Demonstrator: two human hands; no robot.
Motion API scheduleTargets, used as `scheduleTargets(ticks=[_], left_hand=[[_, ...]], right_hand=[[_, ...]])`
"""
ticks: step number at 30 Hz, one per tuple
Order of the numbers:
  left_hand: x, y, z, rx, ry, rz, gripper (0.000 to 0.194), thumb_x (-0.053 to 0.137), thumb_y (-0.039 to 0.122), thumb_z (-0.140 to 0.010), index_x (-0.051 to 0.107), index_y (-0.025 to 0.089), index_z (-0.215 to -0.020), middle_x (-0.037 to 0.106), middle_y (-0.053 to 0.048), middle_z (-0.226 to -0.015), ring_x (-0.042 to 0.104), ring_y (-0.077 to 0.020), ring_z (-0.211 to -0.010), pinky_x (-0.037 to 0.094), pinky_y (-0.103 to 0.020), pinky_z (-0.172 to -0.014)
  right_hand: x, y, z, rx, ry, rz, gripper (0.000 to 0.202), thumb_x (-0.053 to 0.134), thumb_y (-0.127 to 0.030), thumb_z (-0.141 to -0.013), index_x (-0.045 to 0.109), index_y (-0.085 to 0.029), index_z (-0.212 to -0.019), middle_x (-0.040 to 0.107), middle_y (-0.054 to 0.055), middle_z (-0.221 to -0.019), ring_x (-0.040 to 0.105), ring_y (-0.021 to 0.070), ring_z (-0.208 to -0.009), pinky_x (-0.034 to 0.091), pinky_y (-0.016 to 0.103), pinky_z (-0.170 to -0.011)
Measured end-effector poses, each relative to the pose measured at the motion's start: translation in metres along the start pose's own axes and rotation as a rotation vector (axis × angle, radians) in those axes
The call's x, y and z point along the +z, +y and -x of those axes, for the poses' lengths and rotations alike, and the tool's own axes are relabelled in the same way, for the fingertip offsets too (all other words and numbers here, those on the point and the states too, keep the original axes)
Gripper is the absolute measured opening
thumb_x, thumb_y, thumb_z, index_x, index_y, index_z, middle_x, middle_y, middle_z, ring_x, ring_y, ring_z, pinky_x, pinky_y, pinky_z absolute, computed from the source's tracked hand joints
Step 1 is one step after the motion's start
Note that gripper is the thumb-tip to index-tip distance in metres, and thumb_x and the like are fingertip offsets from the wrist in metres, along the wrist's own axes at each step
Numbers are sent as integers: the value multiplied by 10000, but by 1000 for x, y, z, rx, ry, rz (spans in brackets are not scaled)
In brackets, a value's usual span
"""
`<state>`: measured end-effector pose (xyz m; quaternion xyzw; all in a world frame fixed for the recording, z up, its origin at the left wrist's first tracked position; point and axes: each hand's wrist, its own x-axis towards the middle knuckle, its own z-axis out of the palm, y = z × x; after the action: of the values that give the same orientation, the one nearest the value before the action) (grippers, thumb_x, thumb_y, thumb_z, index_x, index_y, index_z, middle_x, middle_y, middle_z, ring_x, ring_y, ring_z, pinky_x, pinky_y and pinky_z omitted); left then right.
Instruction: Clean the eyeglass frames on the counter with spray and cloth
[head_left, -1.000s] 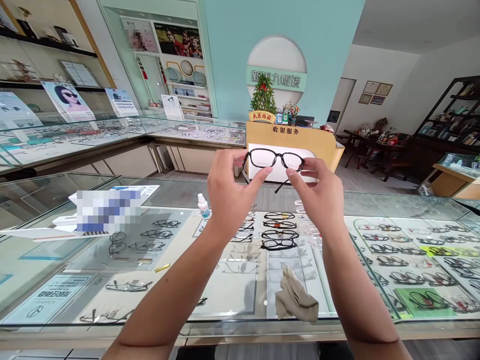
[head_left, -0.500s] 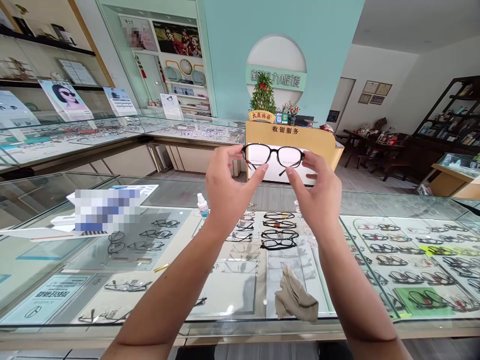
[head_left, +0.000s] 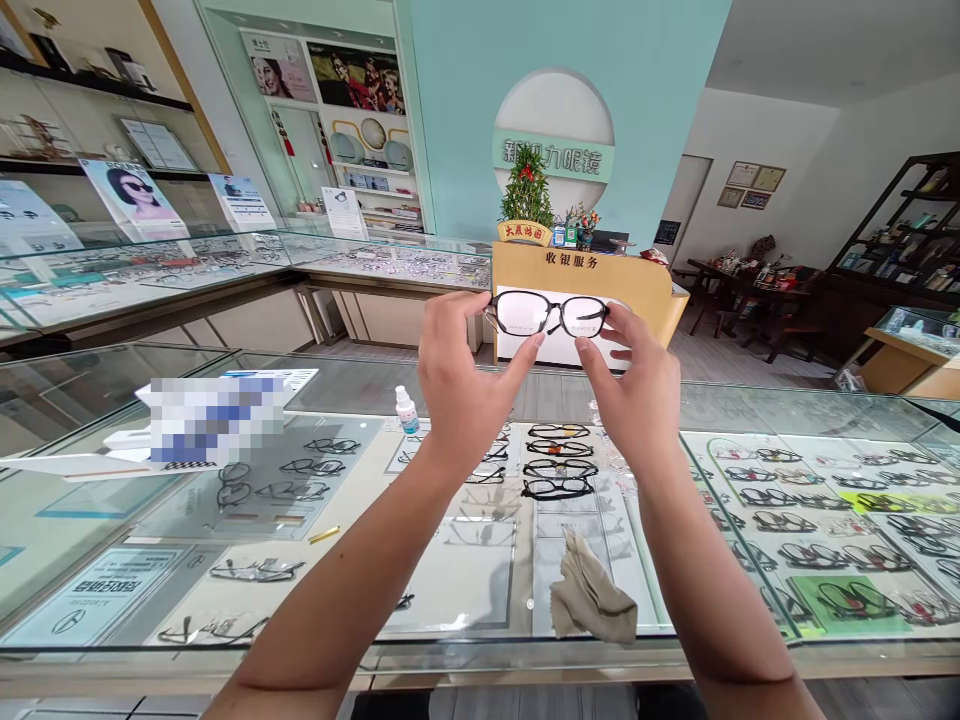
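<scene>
A pair of black-framed eyeglasses (head_left: 555, 310) is held up level above the glass counter, with clear lenses that bear faint print. My left hand (head_left: 469, 365) grips its left end between thumb and fingers. At the right end, my right hand (head_left: 634, 375) pinches the frame the same way. Beneath my hands, several black eyeglasses (head_left: 559, 468) lie in a column on the counter. A crumpled beige cleaning cloth (head_left: 592, 592) rests near the counter's front edge. Left of my left hand stands a small white spray bottle (head_left: 406, 411).
The glass display counter (head_left: 450, 655) spans the front, with rows of frames (head_left: 814, 555) at the right. Papers (head_left: 120, 440) and a yellow stick-like piece (head_left: 324, 536) lie on the left. Beyond stands a wooden cashier desk (head_left: 637, 265) with a plant (head_left: 527, 195).
The eyeglasses have tilted in my hands, so the lenses look taller and the temples show through them differently. My hands have shifted only slightly.
</scene>
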<state>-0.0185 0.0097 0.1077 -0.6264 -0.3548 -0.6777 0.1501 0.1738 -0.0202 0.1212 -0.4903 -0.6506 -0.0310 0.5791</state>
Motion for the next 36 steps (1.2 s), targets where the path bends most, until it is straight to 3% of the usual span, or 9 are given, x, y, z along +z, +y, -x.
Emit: scheduleTargets(ticks=[7,21,29,36], left_hand=[[2,0,1,22,13,19,535,909,403,-898,610,257,-1317,696,-101,-1285,683,-312,-1246,570,-489,-1062],[9,-8,4,-137,-74,76,583,867,476,-918,557,272,-1368,698,-118,-1340,723,-312,-1260,596,-507,-1047],[10,-9,4,-215,-129,142,563,849,486,-930,568,258,-1361,729,-128,-1363,757,-301,-1259,611,-515,-1077],[11,-7,4,-241,-141,162,568,835,544,-947,555,262,-1353,768,-111,-1250,761,-307,-1241,597,-525,-1078]], right_hand=[[0,-1,-1,-2,0,-26,491,699,-433,-1017,684,-233,-1465,822,165,-1367,812,359,-1197,673,571,-976],[0,-3,2,-83,71,52,426,718,-413,-1016,621,-254,-1398,768,156,-1346,758,343,-1169,629,568,-953],[-1,-5,5,-150,109,101,411,704,-480,-1035,588,-269,-1368,724,148,-1328,732,303,-1050,626,496,-860],[-3,-10,7,-156,108,100,417,705,-486,-1038,576,-262,-1365,693,147,-1304,715,300,-1049,617,499,-880]])
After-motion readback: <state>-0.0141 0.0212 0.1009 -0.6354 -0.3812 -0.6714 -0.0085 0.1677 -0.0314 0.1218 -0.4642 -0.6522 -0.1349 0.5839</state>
